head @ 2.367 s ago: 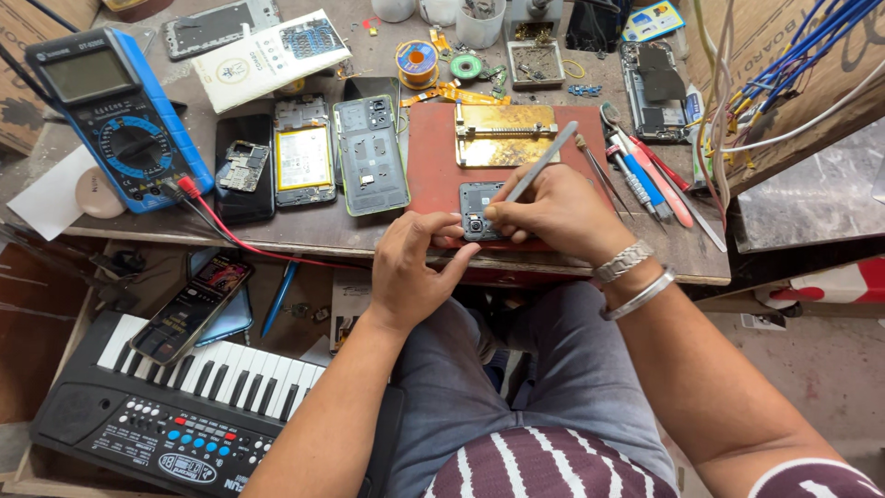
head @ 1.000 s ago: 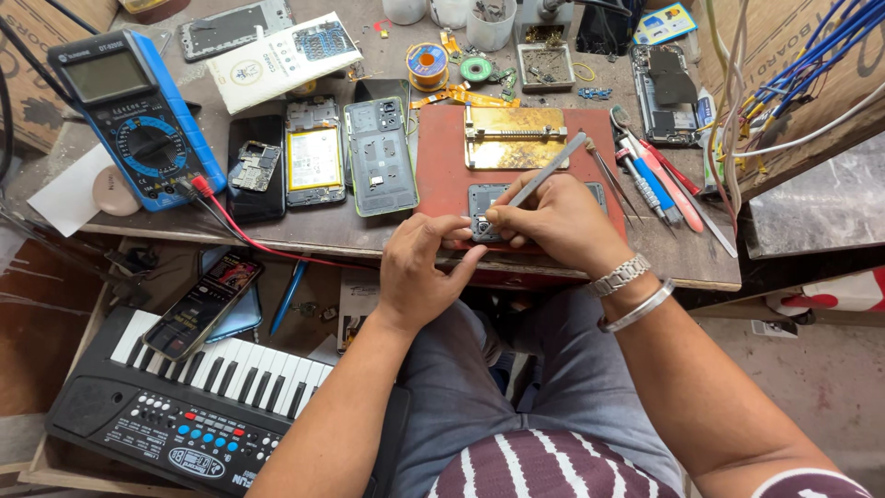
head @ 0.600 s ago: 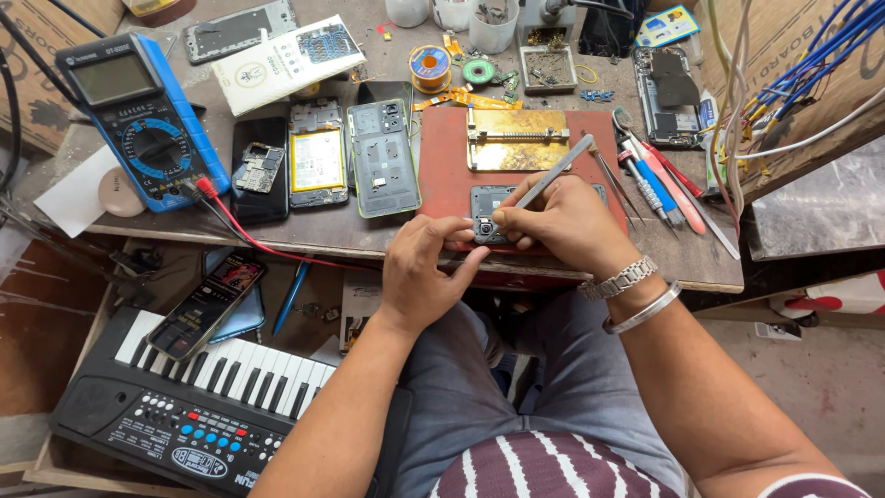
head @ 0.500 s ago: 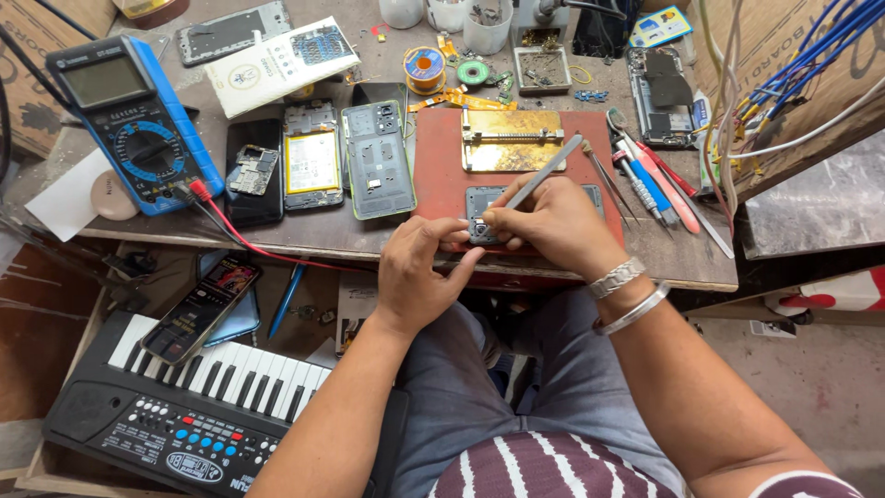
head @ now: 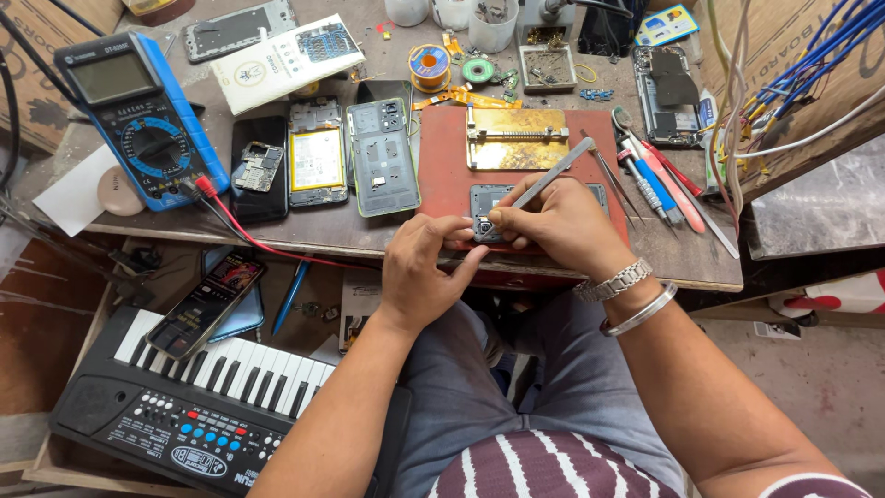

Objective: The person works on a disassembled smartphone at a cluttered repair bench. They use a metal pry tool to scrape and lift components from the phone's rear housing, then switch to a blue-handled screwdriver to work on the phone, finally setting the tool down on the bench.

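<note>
Right hand [head: 562, 221] is pinched around a pair of metal tweezers [head: 551, 173], tips down on the small phone frame [head: 487, 210] sitting at the near edge of the red work mat [head: 442, 161]. Left hand [head: 426, 269] has its thumb and fingers closed on the left edge of that same frame, pinning it to the mat. Just behind the frame there's a brass board holder [head: 516, 138]. Off to the left on the wooden bench [head: 304, 231], three opened phones lie side by side, the grey back cover [head: 381, 157] closest to the mat, and a blue multimeter [head: 138, 115] further left. A small black keyboard [head: 212, 387] sits down below the bench, with a phone [head: 207, 302] lying on its top edge.
</note>
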`<state>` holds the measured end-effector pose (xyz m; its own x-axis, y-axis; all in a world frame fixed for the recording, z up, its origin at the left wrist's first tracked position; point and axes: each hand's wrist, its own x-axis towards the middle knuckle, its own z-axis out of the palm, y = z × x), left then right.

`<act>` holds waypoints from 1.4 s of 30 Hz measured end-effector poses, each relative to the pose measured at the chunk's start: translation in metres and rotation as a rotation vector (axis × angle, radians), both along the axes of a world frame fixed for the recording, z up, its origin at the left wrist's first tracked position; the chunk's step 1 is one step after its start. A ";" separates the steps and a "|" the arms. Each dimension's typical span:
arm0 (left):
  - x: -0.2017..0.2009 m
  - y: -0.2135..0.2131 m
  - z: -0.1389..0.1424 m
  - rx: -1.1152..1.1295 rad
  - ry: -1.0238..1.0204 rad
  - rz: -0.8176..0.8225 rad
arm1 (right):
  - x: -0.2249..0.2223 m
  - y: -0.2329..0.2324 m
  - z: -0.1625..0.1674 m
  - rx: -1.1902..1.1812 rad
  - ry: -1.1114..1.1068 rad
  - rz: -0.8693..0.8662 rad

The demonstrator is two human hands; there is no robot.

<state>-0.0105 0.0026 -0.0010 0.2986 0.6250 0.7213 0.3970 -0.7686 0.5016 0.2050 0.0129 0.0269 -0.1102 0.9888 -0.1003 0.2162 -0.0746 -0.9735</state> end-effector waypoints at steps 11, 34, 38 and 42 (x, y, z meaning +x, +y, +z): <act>0.000 0.000 0.000 -0.012 0.003 0.000 | 0.005 -0.002 0.002 -0.010 0.016 -0.013; 0.000 0.000 0.000 -0.014 0.002 0.003 | 0.002 -0.001 -0.001 -0.003 0.024 0.010; 0.000 0.001 0.001 -0.011 -0.005 -0.005 | 0.003 -0.001 0.000 0.010 -0.002 0.027; 0.000 0.000 0.001 -0.009 -0.003 -0.006 | 0.003 -0.002 0.000 0.018 0.010 0.024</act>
